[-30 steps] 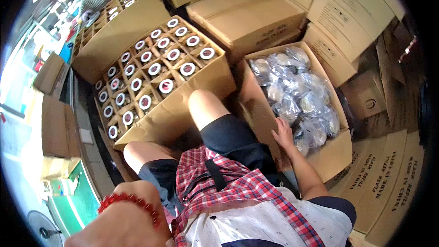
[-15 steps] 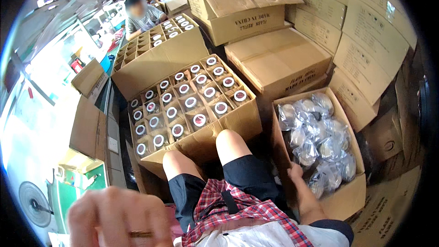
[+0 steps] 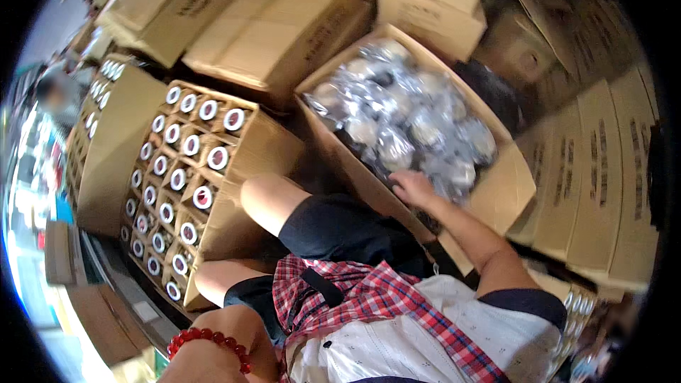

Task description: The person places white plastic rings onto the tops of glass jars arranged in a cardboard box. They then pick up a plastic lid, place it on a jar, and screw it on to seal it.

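My right hand [image 3: 413, 188] reaches over the near side of a long carton [image 3: 489, 198] filled with round, pale items in clear plastic bags [image 3: 428, 131]. Its fingers are slightly bent and apart beside the nearest bags, with nothing visible in them. Of my left arm only the wrist area shows at the bottom edge, wearing a red bead bracelet [image 3: 206, 337]; its fingers are out of sight. In front of my knees stands an open carton [image 3: 245, 163] with cardboard dividers. Its cells hold bottle-like pieces with white rims and reddish centres [image 3: 203, 197].
A second divided carton [image 3: 106, 149] with white-rimmed pieces stands at the left, a person [image 3: 60, 99] beyond it. Closed cartons [image 3: 277, 28] sit behind, and more are stacked at the right [image 3: 596, 177]. A worktable edge [image 3: 135, 305] runs along the left.
My view has swung to the right. My right hand has moved from the carton's near edge in over the bagged items. My left hand, formerly in front of me, has dropped mostly out of view.
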Demonstrator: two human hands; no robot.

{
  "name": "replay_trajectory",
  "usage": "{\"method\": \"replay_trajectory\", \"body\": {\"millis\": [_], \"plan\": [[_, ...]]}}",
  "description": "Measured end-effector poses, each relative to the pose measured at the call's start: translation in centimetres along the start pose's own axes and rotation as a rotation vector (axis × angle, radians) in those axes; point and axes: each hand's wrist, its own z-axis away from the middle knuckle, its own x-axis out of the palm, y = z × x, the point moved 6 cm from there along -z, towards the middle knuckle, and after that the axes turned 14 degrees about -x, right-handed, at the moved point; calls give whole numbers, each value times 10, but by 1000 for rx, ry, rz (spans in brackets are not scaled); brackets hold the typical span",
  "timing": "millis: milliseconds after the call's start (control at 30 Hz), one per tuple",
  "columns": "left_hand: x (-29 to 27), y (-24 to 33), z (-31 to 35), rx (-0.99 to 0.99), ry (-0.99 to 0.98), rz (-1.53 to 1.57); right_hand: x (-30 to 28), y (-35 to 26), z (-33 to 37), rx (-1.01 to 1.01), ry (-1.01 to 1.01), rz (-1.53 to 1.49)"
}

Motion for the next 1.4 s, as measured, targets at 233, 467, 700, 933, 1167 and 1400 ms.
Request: {"method": "replay_trajectory", "body": {"millis": [233, 467, 700, 933, 1167, 1400], "plan": [[-67, -19, 39, -24, -2, 138, -17, 34, 134, 284, -43, 348], [-187, -176, 92, -1011, 507, -1124, -42, 31, 108, 247, 168, -337], [-213, -359, 149, -1179, 171, -1092, -101, -32, 27, 67, 182, -719], [-239, -350, 176, -1420, 7, -1206, -111, 156, 89, 681, 90, 392], [-247, -375, 127, -1132, 112, -1123, -76, 226, 105, 596, 383, 64], [-241, -393, 123, -1184, 503, -862, -110, 9, 10, 84, 248, -742]]}}
